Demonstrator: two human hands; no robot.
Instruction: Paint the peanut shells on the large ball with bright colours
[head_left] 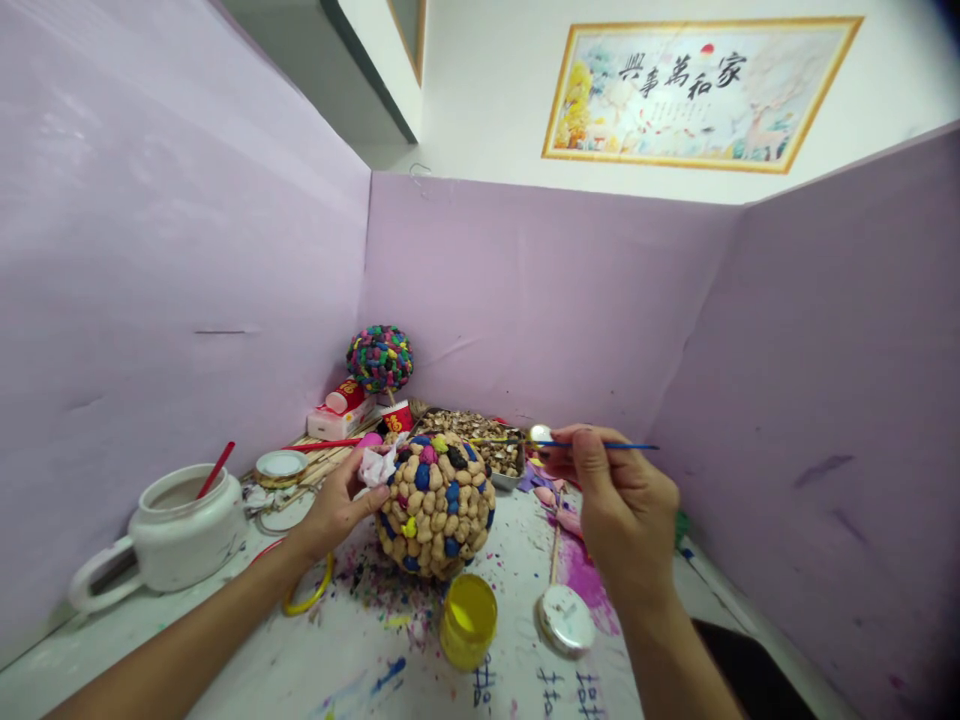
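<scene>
A ball covered in peanut shells (pixel 439 520) rests on the table, most shells bare, some painted blue, yellow, magenta or black. My left hand (pixel 341 510) steadies its left side, with a crumpled white tissue (pixel 379 466) between fingers and ball. My right hand (pixel 619 500) pinches a thin paintbrush (pixel 628 446) with a blue handle. The brush lies nearly level, its yellow-stained tip pointing left near the ball's upper right; whether it touches cannot be made out. Before the ball stands an open jar of yellow paint (pixel 469 625). To its right lies a round lid (pixel 567 620).
A white mug (pixel 187 530) holding a red stick stands left. Behind the ball are a tray of shell pieces (pixel 506 455) and a finished-looking multicoloured ball (pixel 380 358) on a stick in a red cup. Purple panels (pixel 540 300) enclose three sides. A yellow ring (pixel 309 590) lies near my left forearm.
</scene>
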